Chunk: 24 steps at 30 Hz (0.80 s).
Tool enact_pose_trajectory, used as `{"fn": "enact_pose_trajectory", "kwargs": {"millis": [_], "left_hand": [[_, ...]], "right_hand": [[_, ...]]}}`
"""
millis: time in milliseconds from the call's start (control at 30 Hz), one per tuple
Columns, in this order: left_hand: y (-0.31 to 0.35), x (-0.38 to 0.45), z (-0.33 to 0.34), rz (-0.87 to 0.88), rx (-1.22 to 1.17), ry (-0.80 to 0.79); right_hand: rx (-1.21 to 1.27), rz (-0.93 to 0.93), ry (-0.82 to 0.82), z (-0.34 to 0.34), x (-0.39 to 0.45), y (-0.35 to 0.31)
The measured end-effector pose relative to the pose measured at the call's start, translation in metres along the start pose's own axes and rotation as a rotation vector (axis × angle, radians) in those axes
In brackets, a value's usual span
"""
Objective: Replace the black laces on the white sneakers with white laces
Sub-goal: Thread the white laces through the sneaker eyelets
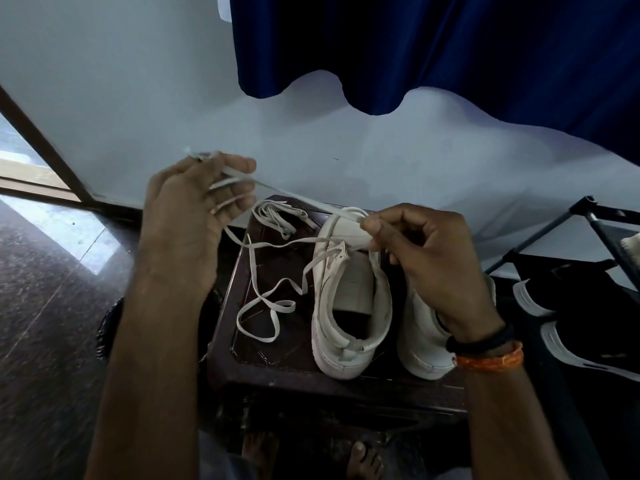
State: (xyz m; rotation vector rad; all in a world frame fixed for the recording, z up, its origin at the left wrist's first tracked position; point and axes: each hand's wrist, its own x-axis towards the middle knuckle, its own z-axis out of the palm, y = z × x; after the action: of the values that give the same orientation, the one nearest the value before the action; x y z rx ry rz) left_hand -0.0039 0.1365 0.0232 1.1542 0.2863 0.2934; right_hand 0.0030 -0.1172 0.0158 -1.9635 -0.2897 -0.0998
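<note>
Plainly, two white sneakers stand side by side on a small dark table [277, 370], heels toward the person. The left sneaker [349, 306] shows its open collar and tongue, and a white lace [266, 306] runs through its front eyelets. The right sneaker [424, 344] is partly hidden under the right wrist, so its lacing cannot be judged. No black lace can be made out on either shoe.

Two white laces are in view. The one threaded into the left sneaker trails off its left side in loose loops across the table top and rises to the left hand [194, 206], which is raised above the table's far left corner; its fingers curl round the lace, with the tipped end sticking out past the knuckles. From there a taut stretch crosses to the right hand [419, 251], which pinches it between thumb and forefinger just above the toe of the left sneaker. The second lace [277, 211] lies in a small bundle on the far part of the table, apart from both hands.

Two bands sit on the right wrist: a black one [485, 337] and an orange one [491, 358]. Two dark shoes with pale soles [568, 327] lie on the floor to the right, below a black rack [602, 230]. A blue curtain [433, 46] hangs on the pale wall behind. No brand mark or writing is readable anywhere.
</note>
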Motion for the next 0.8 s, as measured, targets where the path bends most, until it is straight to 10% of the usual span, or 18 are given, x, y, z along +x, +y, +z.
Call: {"fn": "enact_pose_trajectory", "kwargs": {"millis": [300,567,800], "left_hand": [[-0.011,-0.002,-0.025,-0.303,0.907,-0.048],[0.003,-0.012,0.028,0.275,1.115,-0.398],[-0.027,-0.007,0.073,0.364,1.094,-0.674]], "right_hand": [[-0.563,-0.121,0.087,-0.008,0.001,0.015],[-0.42,-0.206,0.046,0.002,0.004,0.013],[-0.275,-0.093,0.069,0.002,0.001,0.008]]}}
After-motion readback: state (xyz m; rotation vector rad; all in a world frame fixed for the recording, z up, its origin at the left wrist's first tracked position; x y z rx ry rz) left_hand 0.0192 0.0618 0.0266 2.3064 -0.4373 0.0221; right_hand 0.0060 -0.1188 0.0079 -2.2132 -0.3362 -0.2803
